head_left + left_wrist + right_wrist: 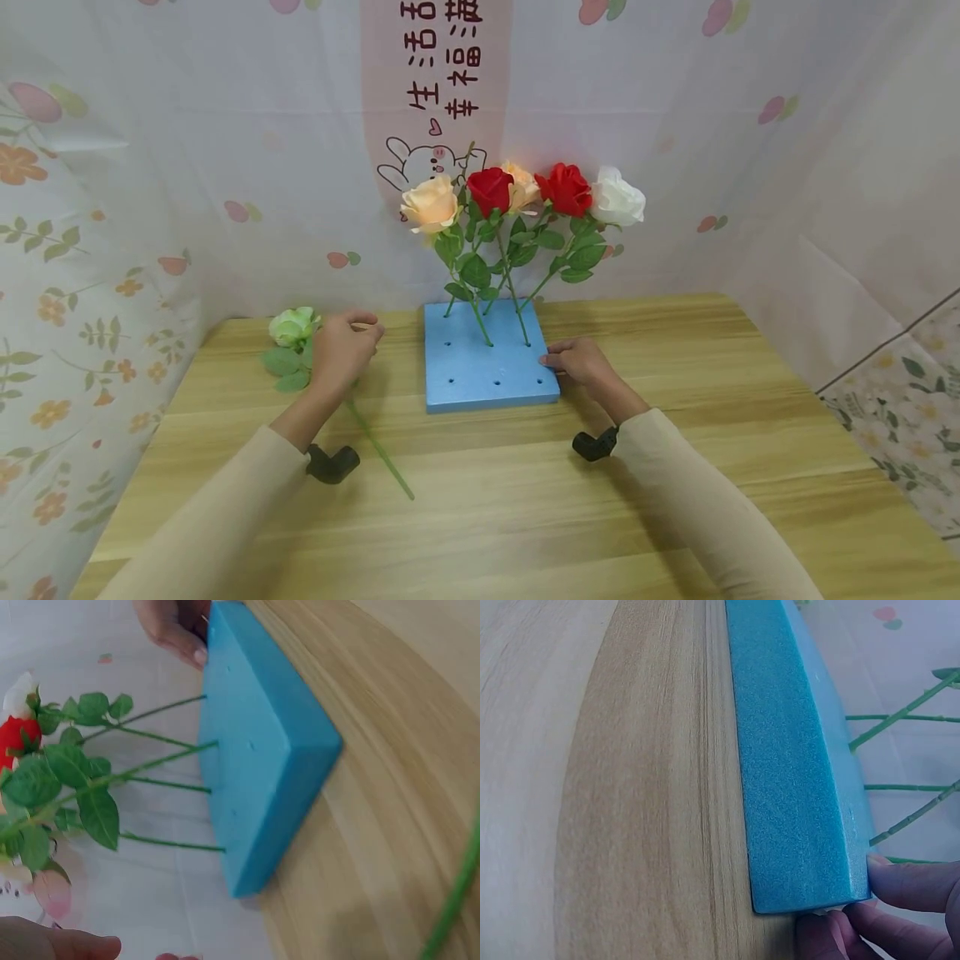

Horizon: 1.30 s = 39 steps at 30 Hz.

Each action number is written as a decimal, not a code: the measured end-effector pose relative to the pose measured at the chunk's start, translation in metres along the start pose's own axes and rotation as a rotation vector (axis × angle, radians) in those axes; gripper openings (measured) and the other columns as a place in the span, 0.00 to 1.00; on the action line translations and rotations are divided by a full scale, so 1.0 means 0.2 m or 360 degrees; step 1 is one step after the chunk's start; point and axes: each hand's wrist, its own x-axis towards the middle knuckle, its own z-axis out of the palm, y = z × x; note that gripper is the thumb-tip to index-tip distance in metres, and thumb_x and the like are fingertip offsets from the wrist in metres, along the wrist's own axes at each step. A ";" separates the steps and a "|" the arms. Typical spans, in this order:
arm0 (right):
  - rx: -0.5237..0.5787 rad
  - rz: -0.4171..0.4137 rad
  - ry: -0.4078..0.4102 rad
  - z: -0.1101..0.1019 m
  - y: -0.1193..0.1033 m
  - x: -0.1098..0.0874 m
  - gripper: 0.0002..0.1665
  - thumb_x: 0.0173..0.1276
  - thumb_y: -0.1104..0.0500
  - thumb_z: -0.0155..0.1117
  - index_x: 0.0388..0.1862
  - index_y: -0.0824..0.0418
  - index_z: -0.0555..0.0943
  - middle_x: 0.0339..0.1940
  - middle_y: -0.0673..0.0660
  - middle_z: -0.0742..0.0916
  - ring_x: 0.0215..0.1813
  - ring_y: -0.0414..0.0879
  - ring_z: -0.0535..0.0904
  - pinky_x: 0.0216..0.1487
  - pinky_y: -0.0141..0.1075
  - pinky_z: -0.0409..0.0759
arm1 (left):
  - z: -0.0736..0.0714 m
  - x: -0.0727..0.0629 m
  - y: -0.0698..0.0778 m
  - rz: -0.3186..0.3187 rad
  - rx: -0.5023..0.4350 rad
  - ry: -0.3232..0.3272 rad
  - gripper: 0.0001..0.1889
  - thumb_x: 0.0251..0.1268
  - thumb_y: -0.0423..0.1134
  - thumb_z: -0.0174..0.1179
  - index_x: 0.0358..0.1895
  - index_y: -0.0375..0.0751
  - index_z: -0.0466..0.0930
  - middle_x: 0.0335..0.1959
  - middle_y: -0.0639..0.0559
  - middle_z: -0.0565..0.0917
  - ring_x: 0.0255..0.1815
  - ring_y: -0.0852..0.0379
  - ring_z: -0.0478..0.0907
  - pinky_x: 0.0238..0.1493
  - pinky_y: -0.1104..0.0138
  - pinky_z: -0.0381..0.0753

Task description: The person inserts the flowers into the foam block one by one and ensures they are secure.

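Observation:
A blue foam board (480, 367) with rows of small holes lies on the table. Several artificial roses stand in it: two red (566, 190), two peach (431, 205) and one white (618, 197). My right hand (581, 363) holds the board's right edge, thumb on the top face (911, 885) and fingers against the side. Left of the board, my left hand (343, 350) is over a pale green rose (292, 327) lying on the table, covering part of its stem (382, 454). In the left wrist view, its thumb (64, 945) and a fingertip are apart with nothing between them.
The wooden table (480, 517) reaches back to a printed cloth backdrop (300, 167) with a rabbit drawing and lettering. Patterned cloth (67, 333) also hangs at the left. Black wrist cameras (332, 463) sit under both forearms.

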 end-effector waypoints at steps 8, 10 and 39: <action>-0.0004 0.0015 -0.0005 0.00 0.00 0.00 0.28 0.70 0.60 0.61 0.65 0.73 0.72 0.63 0.69 0.78 0.61 0.57 0.78 0.57 0.45 0.79 | -0.11 -0.01 -0.12 0.0021 0.0226 -0.0049 0.17 0.59 0.32 0.51 0.50 0.29 0.81 0.20 0.43 0.84 0.11 0.62 0.69 0.12 0.73 0.63; 0.0010 0.0014 -0.0004 0.00 0.00 0.00 0.28 0.70 0.60 0.61 0.65 0.74 0.71 0.63 0.69 0.77 0.60 0.57 0.78 0.57 0.45 0.79 | -0.13 -0.02 -0.15 0.0019 0.0259 -0.0103 0.19 0.55 0.30 0.50 0.50 0.27 0.80 0.12 0.50 0.77 0.08 0.64 0.60 0.11 0.73 0.59; 0.0030 0.0034 -0.0012 0.00 0.00 0.01 0.28 0.70 0.61 0.61 0.65 0.73 0.72 0.63 0.69 0.77 0.60 0.57 0.78 0.58 0.46 0.78 | -0.27 -0.01 -0.39 -0.0580 -0.0100 -0.0488 0.06 0.56 0.23 0.53 0.34 0.24 0.79 0.24 0.47 0.83 0.24 0.57 0.81 0.31 0.65 0.84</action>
